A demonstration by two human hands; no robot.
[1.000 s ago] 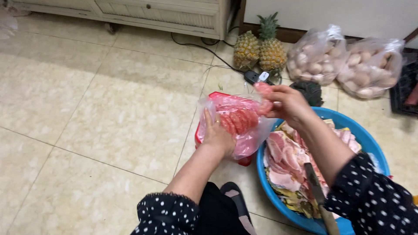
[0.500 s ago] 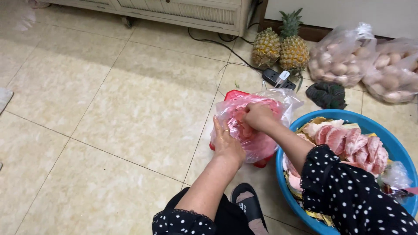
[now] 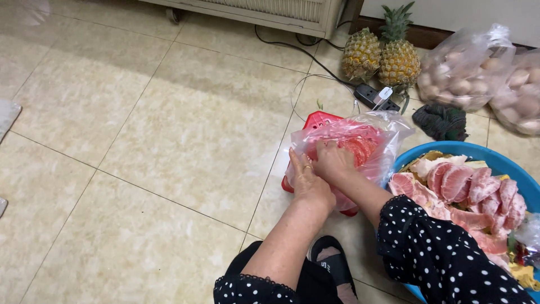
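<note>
Both forearms stretched forward and down to the floor, sleeves dotted black and white. Left hand (image 3: pixel 306 180) flat against the near side of a clear plastic bag (image 3: pixel 360 143), fingers straight and pressed on the film, a ring on one. Right hand (image 3: pixel 333 160) inside the bag's mouth, fingers curled over pink peeled fruit segments (image 3: pixel 358 148); cannot tell how firmly gripped. Bag seated in a red basket (image 3: pixel 318 120) on the tiled floor. Just right, a blue basin (image 3: pixel 419 156) heaped with more segments. Behind, two pineapples (image 3: pixel 382 56), a white tag beside them, and two clear sacks of pale round produce (image 3: pixel 464 70).
</note>
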